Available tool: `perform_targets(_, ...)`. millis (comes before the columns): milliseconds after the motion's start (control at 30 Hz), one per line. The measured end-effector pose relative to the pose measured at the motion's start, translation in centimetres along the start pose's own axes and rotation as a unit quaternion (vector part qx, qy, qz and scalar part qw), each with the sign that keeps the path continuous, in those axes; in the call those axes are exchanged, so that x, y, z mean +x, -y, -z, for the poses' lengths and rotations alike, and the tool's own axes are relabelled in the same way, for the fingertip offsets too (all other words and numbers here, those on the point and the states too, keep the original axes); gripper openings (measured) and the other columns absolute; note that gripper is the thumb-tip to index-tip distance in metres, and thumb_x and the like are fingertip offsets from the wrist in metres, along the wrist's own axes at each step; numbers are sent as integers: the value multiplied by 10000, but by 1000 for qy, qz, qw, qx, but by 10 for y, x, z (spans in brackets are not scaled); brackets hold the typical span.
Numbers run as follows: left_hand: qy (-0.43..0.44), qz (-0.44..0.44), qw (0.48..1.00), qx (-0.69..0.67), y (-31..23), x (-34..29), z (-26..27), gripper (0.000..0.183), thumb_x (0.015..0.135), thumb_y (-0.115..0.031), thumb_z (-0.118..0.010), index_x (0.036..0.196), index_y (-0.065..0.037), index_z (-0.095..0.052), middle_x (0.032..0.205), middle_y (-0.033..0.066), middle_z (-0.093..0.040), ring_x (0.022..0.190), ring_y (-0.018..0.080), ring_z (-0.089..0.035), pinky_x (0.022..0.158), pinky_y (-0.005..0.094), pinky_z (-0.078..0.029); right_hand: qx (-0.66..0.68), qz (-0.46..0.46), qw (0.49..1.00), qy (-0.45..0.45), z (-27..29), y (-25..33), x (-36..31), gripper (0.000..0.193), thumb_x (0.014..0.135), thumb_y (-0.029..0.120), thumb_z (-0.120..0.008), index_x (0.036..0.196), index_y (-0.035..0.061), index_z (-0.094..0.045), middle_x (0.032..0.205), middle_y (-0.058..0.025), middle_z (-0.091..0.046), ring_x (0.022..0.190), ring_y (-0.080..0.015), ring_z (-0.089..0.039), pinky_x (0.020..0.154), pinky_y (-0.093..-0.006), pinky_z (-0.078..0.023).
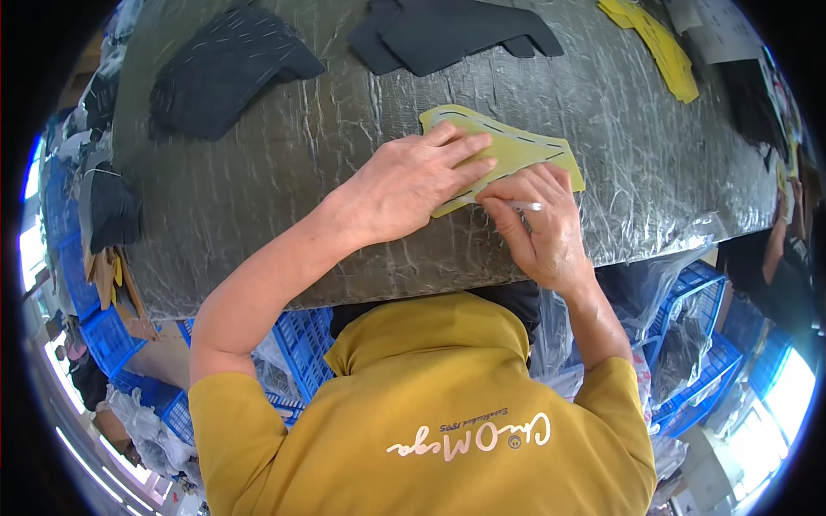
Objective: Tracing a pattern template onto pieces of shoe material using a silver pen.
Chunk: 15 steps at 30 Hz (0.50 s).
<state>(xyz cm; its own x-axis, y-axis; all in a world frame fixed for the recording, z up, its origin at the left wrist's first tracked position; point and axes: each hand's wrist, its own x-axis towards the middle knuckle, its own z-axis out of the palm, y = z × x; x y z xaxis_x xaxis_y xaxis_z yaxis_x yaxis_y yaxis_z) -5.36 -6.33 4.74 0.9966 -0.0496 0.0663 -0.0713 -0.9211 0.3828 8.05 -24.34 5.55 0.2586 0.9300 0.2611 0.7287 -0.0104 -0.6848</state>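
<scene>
A yellow, slotted pattern piece [520,155] lies flat on the dark, film-covered table [284,249]. Short dark dashes run along its upper and right edges. My left hand [417,181] rests on its left part, fingers stretched out and pressing lightly on the surface. At the piece's lower right edge, my right hand [546,224] pinches a slim white pen [525,205]. The pen's rear end sticks out to the right between the fingers; its tip is hidden by the hand. Part of the piece's left side lies under my left hand.
Dark fabric pieces with white dash marks [228,77] lie at the far left, and a stack of plain dark pieces [456,39] at far centre. Yellow strips [658,52] are at far right. Blue crates [305,348] stand below the table's near edge. Another person's arm [775,249] shows at right.
</scene>
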Motion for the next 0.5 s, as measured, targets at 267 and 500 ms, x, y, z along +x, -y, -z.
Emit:
perform_targets(267, 5, 2, 1000, 3, 0, 0, 1, 617, 808, -37, -712, 1399, -167, -591, 1475, 24, -529, 1318, 251, -530, 963, 371, -593, -22, 45, 999, -13, -3, 2, 7, 88, 895, 126, -740, 938, 122, -663, 832, -22, -655, 811, -251, -630, 895, -420, -432)
perform_targets(500, 13, 6, 1000, -4, -3, 3, 4, 597, 818, -4, -682, 1391, -149, -601, 1492, 23, -523, 1325, 250, -527, 962, 372, -591, -69, 29, 996, -49, 6, -14, 4, 77, 929, 119, -710, 958, 113, -639, 798, -28, -642, 784, -259, -626, 881, -423, -432)
